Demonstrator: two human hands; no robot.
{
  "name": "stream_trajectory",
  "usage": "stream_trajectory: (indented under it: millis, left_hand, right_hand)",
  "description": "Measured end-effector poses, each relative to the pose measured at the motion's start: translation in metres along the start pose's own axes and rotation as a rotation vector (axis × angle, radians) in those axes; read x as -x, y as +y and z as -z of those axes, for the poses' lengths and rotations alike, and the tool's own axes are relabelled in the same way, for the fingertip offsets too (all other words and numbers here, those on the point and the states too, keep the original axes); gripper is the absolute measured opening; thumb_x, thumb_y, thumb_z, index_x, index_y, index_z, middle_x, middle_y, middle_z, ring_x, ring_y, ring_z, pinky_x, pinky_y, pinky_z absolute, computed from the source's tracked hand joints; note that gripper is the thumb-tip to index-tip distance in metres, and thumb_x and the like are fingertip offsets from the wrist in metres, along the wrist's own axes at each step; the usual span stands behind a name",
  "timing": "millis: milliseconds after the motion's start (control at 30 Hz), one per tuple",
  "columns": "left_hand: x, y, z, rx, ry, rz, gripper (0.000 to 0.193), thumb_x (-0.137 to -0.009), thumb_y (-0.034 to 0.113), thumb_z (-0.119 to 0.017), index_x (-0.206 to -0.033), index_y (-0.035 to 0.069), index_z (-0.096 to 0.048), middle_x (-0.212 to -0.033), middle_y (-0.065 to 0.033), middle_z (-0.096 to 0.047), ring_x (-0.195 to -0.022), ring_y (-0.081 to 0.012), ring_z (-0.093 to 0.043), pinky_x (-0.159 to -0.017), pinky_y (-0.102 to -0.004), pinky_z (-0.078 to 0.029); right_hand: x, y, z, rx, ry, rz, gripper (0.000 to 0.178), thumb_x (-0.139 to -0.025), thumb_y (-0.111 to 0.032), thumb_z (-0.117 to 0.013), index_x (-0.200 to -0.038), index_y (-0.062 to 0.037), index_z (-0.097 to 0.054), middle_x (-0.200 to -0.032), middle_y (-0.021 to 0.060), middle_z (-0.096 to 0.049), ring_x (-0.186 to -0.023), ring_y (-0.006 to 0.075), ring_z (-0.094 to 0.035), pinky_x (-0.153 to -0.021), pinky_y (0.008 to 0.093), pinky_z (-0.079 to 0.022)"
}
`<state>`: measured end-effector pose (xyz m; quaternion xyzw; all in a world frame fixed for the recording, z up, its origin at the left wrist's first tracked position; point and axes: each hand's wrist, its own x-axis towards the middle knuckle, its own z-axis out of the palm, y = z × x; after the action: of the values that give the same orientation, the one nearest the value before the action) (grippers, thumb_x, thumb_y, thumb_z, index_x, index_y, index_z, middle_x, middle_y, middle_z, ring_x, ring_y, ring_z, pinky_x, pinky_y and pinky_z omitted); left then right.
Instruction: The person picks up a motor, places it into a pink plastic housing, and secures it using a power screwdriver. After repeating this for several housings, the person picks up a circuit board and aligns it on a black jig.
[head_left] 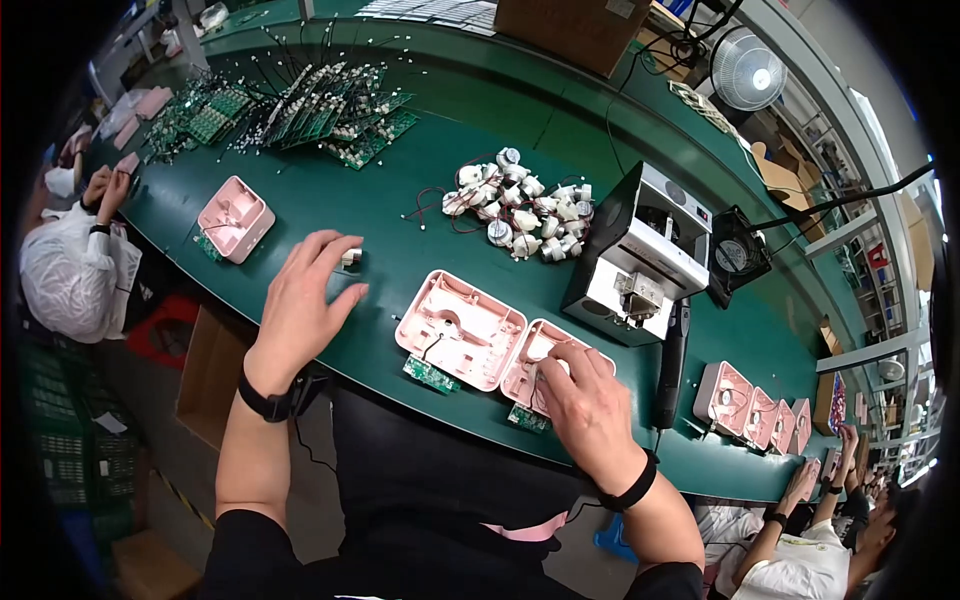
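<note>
My left hand (303, 308) hovers over the green bench with fingers and thumb apart. A small metal-and-white cylindrical part (351, 258) sits right by its fingertips; whether they touch I cannot tell. My right hand (590, 405) has its fingers curled down into a pink plastic shell (541, 330), and whatever they pinch is hidden beneath them. Against that shell's left side lies another open pink shell (474, 306). A green circuit board (430, 374) on a wire is at this shell's near edge, and a second circuit board (528, 418) shows below the right hand.
Small white motors (520, 205) with wires lie piled beyond the shells. A silver-black machine (640, 260) and black handheld tool (675, 365) stand right. More pink shells (725, 398) line the right; one pink shell (236, 220) and circuit boards (325, 110) are left. Co-workers sit at both sides.
</note>
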<state>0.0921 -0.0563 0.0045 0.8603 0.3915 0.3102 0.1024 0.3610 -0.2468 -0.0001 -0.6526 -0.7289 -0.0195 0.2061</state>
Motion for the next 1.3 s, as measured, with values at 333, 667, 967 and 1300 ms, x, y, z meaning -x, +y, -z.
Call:
stream_trajectory:
  millis: [333, 667, 967, 1300]
  left_hand:
    - [-0.014, -0.048, -0.010, -0.005, -0.234, 0.016, 0.048, -0.082, 0.002, -0.072, -0.129, 0.007, -0.060, -0.116, -0.0085, -0.066, -0.100, -0.0246, -0.067, -0.087, -0.0333, -0.054]
    - [0.040, 0.056, 0.011, 1.031, -0.224, 0.143, 0.057, -0.077, -0.006, -0.080, -0.127, -0.004, -0.052, -0.115, -0.0152, -0.066, -0.106, -0.0197, -0.066, -0.091, -0.0332, -0.055]
    - [0.057, 0.084, 0.009, 0.699, -0.281, 0.017, 0.062, -0.078, 0.004, -0.083, -0.128, -0.002, -0.047, -0.113, -0.0153, -0.067, -0.099, -0.0188, -0.069, -0.082, -0.0330, -0.059]
    - [0.065, 0.078, 0.012, 1.226, -0.376, 0.243, 0.048, -0.088, 0.003, -0.073, -0.128, -0.001, -0.048, -0.120, -0.0141, -0.065, -0.106, -0.0174, -0.065, -0.086, -0.0313, -0.056]
  right_hand:
    - [0.003, -0.002, 0.021, 0.003, -0.042, -0.008, 0.028, -0.077, 0.000, -0.073, -0.104, -0.0053, -0.067, -0.099, 0.0084, -0.063, -0.086, 0.0262, -0.064, -0.067, 0.0356, -0.054]
    - [-0.038, -0.064, 0.047, -0.838, 0.134, -0.024, 0.035, -0.077, -0.008, -0.081, -0.109, -0.0037, -0.068, -0.109, 0.0081, -0.063, -0.079, 0.0234, -0.063, -0.067, 0.0325, -0.053]
    - [-0.048, -0.067, 0.029, -0.574, -0.086, 0.266, 0.022, -0.083, -0.015, -0.077, -0.100, -0.0053, -0.068, -0.101, 0.0077, -0.060, -0.081, 0.0231, -0.062, -0.068, 0.0333, -0.052]
    - [-0.038, -0.064, 0.036, -1.440, -0.276, -0.282, 0.006, -0.091, -0.004, -0.068, -0.088, -0.0025, -0.062, -0.097, 0.0087, -0.061, -0.084, 0.0159, -0.060, -0.074, 0.0279, -0.049]
